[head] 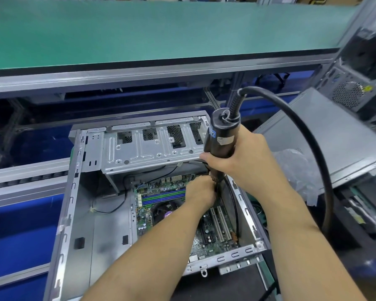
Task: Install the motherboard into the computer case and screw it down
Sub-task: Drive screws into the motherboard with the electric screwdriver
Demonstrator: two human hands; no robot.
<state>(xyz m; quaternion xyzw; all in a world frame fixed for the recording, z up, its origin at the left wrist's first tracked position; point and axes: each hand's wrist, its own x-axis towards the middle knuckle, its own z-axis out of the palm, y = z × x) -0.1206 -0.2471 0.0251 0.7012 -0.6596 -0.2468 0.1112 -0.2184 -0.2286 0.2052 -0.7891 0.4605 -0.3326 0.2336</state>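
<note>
Green board already lies flat in the floor of the open computer case (pixel 80 213), toward its right wall: the motherboard (pixel 161 196) is seated, so what you have in hand looks like the fastening step. Your right hand (pixel 237 157) is wrapped firmly round the black electric screwdriver (pixel 220 137), which stands nearly upright over the board's far right corner, just under the metal drive cage (pixel 139 148). Your left hand (pixel 201 193) is curled low around the driver's tip, apparently steadying the bit or a screw; the screw itself is hidden, so whether it sits in its hole cannot be told.

Keep the driver square to the board. A tilted bit will likely skip off and score the traces beside the memory slots (pixel 163 196). Let the left fingers guide only until the thread catches, then draw them clear. Mind the thick black cable (pixel 308 144) looping off the driver's top to your right; its weight could pull the tool sideways. Press lightly and stop once the screw seats.
</note>
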